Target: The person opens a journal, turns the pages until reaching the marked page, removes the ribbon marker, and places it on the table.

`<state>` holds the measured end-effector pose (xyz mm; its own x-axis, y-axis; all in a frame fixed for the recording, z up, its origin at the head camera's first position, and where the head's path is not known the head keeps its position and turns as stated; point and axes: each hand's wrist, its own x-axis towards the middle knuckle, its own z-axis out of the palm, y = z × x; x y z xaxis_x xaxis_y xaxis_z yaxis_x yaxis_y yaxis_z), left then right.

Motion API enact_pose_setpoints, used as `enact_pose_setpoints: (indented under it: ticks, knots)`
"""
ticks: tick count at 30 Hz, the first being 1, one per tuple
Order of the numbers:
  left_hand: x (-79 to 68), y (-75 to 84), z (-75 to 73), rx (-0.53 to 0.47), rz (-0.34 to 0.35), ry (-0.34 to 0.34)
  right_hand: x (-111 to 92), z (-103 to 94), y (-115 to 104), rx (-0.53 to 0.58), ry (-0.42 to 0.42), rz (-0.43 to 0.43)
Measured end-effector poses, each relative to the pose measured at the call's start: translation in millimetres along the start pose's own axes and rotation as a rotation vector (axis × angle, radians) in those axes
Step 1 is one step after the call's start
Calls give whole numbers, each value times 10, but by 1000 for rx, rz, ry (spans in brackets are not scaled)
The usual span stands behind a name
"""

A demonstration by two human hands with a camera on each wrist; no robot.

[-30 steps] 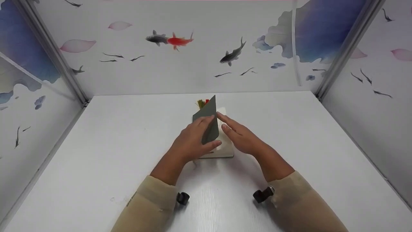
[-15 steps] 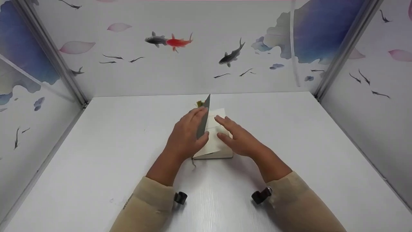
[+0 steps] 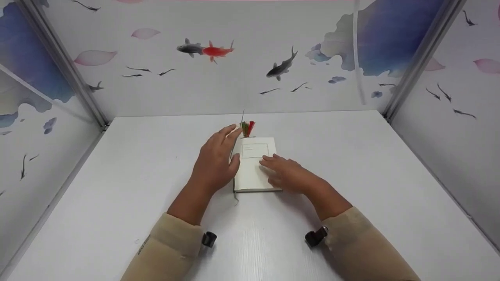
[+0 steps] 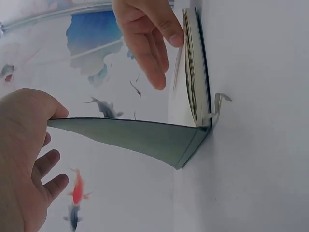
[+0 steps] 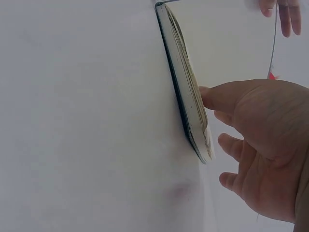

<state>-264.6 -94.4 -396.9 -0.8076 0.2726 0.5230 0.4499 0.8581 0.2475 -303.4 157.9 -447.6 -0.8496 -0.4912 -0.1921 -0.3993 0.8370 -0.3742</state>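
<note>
A notebook [image 3: 252,175] lies on the table with its front cover raised, exposing a cream page with a printed box near its top. Green outside, the cover [image 4: 135,137] stands nearly upright along the left side. My left hand [image 3: 214,160] holds the cover's free edge, thumb on the inner face and fingers behind it. Over the right part of the page is my right hand [image 3: 291,175], fingers extended and thumb at the page edges, as the right wrist view shows. A thin ribbon [image 3: 236,199] trails from the spine's near end.
Just behind the notebook sits a green and red tassel-like bundle [image 3: 247,128], partly hidden by the left fingers. White panels [image 3: 250,78] printed with fish and petals enclose the white table [image 3: 117,175] at the back and sides.
The left hand has swung the cover leftward from leaning over the pages to nearly upright. More of the first page shows, and the right hand has lowered over it.
</note>
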Motion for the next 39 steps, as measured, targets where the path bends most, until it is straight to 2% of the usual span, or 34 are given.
enact_pose_setpoints:
  ticks: [5,9,15,20,29,39]
  knots:
    - [-30,-93,-84,47,-13,13,-11,17,26,-20,-27,-26]
    - [-68,-177,-143,72,-52,9,-36,33,40,-23,-44,-54]
    - [-107,-334,-226,124,-144,-61,-45,41,30,-21,-58,-61]
    - [-145,-481,-247,165,-186,-121,-47,45,52,-17,-63,-51]
    - [-111,-610,-171,183,-296,-234,-50,58,51,-17,-63,-40]
    - [-77,-670,11,237,-277,-348,-32,51,36,-9,-60,-32]
